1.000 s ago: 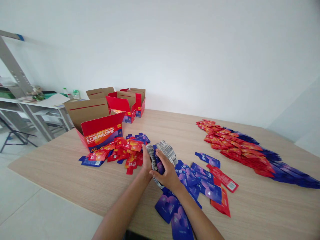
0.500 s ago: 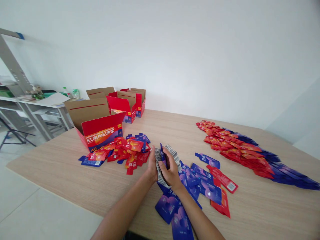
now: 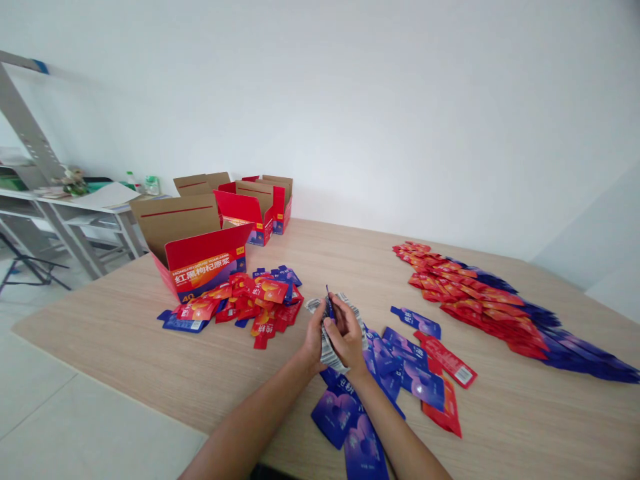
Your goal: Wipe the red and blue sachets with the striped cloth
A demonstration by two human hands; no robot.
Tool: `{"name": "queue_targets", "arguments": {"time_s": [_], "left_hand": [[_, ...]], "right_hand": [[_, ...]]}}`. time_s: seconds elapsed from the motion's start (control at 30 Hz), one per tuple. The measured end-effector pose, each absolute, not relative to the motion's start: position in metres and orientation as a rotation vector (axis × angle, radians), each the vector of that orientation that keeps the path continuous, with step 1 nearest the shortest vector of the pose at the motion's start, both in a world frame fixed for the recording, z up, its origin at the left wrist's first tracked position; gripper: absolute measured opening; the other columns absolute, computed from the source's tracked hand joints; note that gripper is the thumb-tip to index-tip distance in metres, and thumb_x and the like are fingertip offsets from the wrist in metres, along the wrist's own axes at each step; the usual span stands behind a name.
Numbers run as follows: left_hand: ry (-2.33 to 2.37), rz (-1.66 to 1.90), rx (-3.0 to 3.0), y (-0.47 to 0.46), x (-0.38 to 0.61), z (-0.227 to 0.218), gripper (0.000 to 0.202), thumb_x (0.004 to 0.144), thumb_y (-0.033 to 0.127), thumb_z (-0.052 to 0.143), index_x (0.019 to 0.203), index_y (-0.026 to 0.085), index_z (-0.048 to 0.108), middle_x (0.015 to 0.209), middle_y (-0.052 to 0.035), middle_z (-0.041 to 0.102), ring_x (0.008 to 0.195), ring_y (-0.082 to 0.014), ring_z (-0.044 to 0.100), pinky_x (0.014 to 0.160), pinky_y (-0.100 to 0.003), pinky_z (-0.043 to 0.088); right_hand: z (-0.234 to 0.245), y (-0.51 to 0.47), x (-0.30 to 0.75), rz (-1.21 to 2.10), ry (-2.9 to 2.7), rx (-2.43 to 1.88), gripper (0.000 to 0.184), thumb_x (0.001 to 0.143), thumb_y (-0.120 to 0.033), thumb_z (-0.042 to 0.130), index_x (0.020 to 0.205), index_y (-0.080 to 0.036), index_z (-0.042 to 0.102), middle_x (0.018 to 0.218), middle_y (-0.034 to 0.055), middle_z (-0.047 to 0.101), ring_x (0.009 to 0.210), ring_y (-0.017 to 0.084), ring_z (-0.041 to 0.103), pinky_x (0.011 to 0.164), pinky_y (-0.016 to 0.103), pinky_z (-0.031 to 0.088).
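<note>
Both hands meet over the near middle of the wooden table. My left hand and my right hand are closed around a stack of flat pouches whose printed silver-white backs face me, with a purple edge sticking up at the top. Loose purple pouches lie on the table just right of and below my hands. A heap of red and purple pouches lies just to the left.
An open red carton stands at the left, with two more open red cartons behind it. A long row of red and purple pouches runs along the right. A metal shelf rack stands beyond the table's left end.
My hands have drawn slightly toward me and to the right with the stack, squaring it into a tighter, more upright bundle. The fanned-out pouches are now gathered together.
</note>
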State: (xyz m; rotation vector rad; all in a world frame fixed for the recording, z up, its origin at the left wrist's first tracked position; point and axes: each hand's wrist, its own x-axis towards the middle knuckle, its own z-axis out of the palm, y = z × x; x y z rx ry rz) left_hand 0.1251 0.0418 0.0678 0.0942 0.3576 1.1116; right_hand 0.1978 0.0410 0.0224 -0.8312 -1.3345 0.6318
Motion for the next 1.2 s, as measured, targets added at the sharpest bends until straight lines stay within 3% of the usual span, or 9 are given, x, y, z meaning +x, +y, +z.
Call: {"name": "queue_targets", "arguments": {"time_s": [0.23, 0.37, 0.53, 0.7, 0.8, 0.93, 1.07, 1.2], "left_hand": [[0.286, 1.133, 0.015, 0.043, 0.129, 0.059, 0.039, 0.099, 0.044, 0.047, 0.103, 0.016, 0.074, 0.105, -0.0106, 0.076, 0.114, -0.0262, 0.068, 0.106, -0.037, 0.049], [0.282, 1.135, 0.046, 0.047, 0.121, 0.058, 0.038, 0.094, 0.047, 0.056, 0.099, 0.015, 0.075, 0.104, -0.0123, 0.076, 0.113, -0.0295, 0.068, 0.105, -0.041, 0.049], [0.269, 1.174, 0.048, 0.053, 0.113, 0.061, 0.044, 0.093, 0.051, 0.053, 0.095, 0.014, 0.075, 0.098, -0.0135, 0.077, 0.114, -0.0316, 0.067, 0.106, -0.045, 0.047], [0.318, 1.248, 0.015, 0.058, 0.109, 0.061, 0.047, 0.099, 0.048, 0.045, 0.084, 0.014, 0.074, 0.083, -0.0106, 0.076, 0.097, -0.0253, 0.072, 0.1, -0.038, 0.051], [0.327, 1.225, 0.024, 0.06, 0.109, 0.06, 0.039, 0.095, 0.046, 0.055, 0.08, 0.015, 0.072, 0.076, -0.0077, 0.073, 0.095, -0.0253, 0.072, 0.098, -0.037, 0.052], [0.371, 1.164, 0.064, 0.056, 0.117, 0.054, 0.025, 0.09, 0.038, 0.065, 0.088, 0.014, 0.073, 0.083, -0.0074, 0.074, 0.101, -0.0245, 0.071, 0.099, -0.033, 0.052], [0.391, 1.085, 0.118, 0.051, 0.123, 0.05, 0.032, 0.09, 0.041, 0.063, 0.102, 0.013, 0.074, 0.1, -0.0113, 0.076, 0.11, -0.0295, 0.068, 0.101, -0.039, 0.052], [0.402, 1.007, 0.141, 0.048, 0.122, 0.051, 0.036, 0.091, 0.042, 0.061, 0.106, 0.013, 0.073, 0.101, -0.012, 0.076, 0.11, -0.0319, 0.069, 0.1, -0.041, 0.053]], "right_hand": [[0.03, 0.038, 0.199, 0.701, -1.338, -0.786, 0.049, 0.092, -0.044, 0.068, 0.134, -0.022, 0.058, 0.146, 0.0152, 0.057, 0.135, 0.032, 0.055, 0.113, 0.054, 0.047], [0.035, 0.04, 0.199, 0.782, -1.279, -0.793, 0.052, 0.095, -0.049, 0.061, 0.139, -0.022, 0.056, 0.141, 0.0156, 0.061, 0.131, 0.032, 0.059, 0.108, 0.053, 0.052], [0.039, 0.042, 0.198, 0.903, -1.183, -0.773, 0.051, 0.095, -0.051, 0.06, 0.137, -0.022, 0.061, 0.138, 0.0144, 0.064, 0.125, 0.034, 0.063, 0.103, 0.056, 0.054], [0.038, 0.041, 0.197, 0.903, -1.329, -0.79, 0.045, 0.091, -0.05, 0.066, 0.129, -0.024, 0.067, 0.131, 0.0113, 0.07, 0.12, 0.032, 0.067, 0.103, 0.053, 0.055], [0.037, 0.04, 0.199, 0.775, -1.457, -0.87, 0.043, 0.089, -0.049, 0.069, 0.125, -0.025, 0.068, 0.134, 0.01, 0.068, 0.123, 0.03, 0.065, 0.107, 0.051, 0.052], [0.036, 0.042, 0.204, 0.454, -1.556, -0.98, 0.036, 0.089, -0.044, 0.067, 0.12, -0.025, 0.07, 0.135, 0.0106, 0.066, 0.127, 0.031, 0.061, 0.112, 0.053, 0.046], [0.035, 0.045, 0.209, 0.305, -1.561, -1.041, 0.039, 0.089, -0.04, 0.065, 0.125, -0.024, 0.068, 0.134, 0.0119, 0.066, 0.126, 0.032, 0.061, 0.111, 0.053, 0.046], [0.032, 0.047, 0.208, 0.256, -1.579, -1.058, 0.038, 0.091, -0.038, 0.062, 0.126, -0.024, 0.067, 0.136, 0.0115, 0.065, 0.127, 0.031, 0.06, 0.111, 0.053, 0.046]]}}
